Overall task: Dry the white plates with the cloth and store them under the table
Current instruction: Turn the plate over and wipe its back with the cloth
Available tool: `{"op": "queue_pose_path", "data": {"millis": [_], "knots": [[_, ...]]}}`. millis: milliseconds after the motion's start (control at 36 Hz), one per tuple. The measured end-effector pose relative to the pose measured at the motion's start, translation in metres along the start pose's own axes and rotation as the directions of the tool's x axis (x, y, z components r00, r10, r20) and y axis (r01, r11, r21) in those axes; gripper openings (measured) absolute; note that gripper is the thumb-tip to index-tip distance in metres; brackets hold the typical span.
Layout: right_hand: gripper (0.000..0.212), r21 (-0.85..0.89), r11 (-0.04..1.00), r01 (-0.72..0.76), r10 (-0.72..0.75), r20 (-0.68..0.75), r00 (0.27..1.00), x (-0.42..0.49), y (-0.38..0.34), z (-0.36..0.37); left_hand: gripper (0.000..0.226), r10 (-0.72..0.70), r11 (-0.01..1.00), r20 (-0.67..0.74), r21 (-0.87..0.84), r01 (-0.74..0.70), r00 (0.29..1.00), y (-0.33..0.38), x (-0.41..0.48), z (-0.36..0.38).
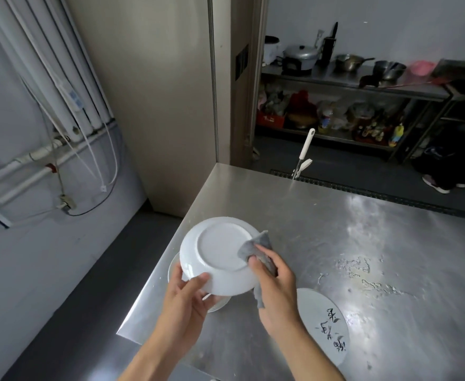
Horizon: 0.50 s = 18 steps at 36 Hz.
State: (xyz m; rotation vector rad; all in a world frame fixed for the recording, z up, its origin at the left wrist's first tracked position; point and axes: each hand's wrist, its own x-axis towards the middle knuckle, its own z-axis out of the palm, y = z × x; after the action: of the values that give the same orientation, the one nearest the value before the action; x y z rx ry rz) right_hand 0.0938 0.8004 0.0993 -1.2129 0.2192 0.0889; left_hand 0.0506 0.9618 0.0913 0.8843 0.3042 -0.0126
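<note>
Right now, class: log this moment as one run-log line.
left hand: holds white plate, underside up | right hand: presses grey cloth on underside | table: lettered plate lying flat | step: drying

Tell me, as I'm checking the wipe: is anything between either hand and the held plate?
Yes: the cloth lies between the right hand and the plate, on its upturned underside at the right edge. The left hand grips the near rim bare, nothing between.

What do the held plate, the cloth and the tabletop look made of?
Plate: likely glazed ceramic, glossy white, with a foot ring. Cloth: soft grey fabric, perhaps microfibre, creased. Tabletop: stainless steel by its brushed, reflective sheen.
</note>
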Motion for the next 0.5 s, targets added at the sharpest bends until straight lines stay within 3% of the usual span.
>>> {"op": "queue_pose_path", "data": {"millis": [83, 167, 306, 361, 417, 444, 500], "knots": [[0.024, -0.022, 0.997, -0.075, 0.077, 0.108, 0.991, 0.006, -0.011, -0.016, 0.060, -0.102, 0.995, 0.092, 0.026, 0.100, 0.991, 0.017, 0.001, -0.011], [0.030, -0.095, 0.990, -0.101, 0.121, 0.243, 0.962, 0.012, -0.026, -0.035, 0.075, -0.204, 0.973, 0.161, 0.146, 0.181, 0.966, 0.035, 0.005, -0.017], [0.036, -0.261, 0.960, -0.101, 0.212, 0.443, 0.871, 0.023, -0.054, -0.056, 0.053, -0.323, 0.898, 0.216, 0.379, 0.226, 0.922, 0.055, 0.016, -0.024], [0.032, -0.374, 0.927, -0.010, 0.212, 0.503, 0.838, 0.026, -0.063, -0.057, 0.054, -0.372, 0.872, 0.241, 0.423, 0.248, 0.896, 0.054, 0.018, -0.023], [0.025, -0.498, 0.848, 0.185, 0.074, 0.455, 0.888, 0.029, -0.061, -0.051, 0.055, -0.346, 0.891, 0.232, 0.386, 0.240, 0.909, 0.050, 0.018, -0.020], [0.028, -0.580, 0.764, 0.284, -0.036, 0.401, 0.915, 0.029, -0.056, -0.047, 0.054, -0.307, 0.912, 0.208, 0.343, 0.224, 0.929, 0.047, 0.017, -0.018], [0.033, -0.696, 0.578, 0.426, -0.246, 0.349, 0.904, 0.019, -0.040, -0.038, 0.050, -0.212, 0.946, 0.114, 0.273, 0.174, 0.971, 0.042, 0.019, -0.013]]}}
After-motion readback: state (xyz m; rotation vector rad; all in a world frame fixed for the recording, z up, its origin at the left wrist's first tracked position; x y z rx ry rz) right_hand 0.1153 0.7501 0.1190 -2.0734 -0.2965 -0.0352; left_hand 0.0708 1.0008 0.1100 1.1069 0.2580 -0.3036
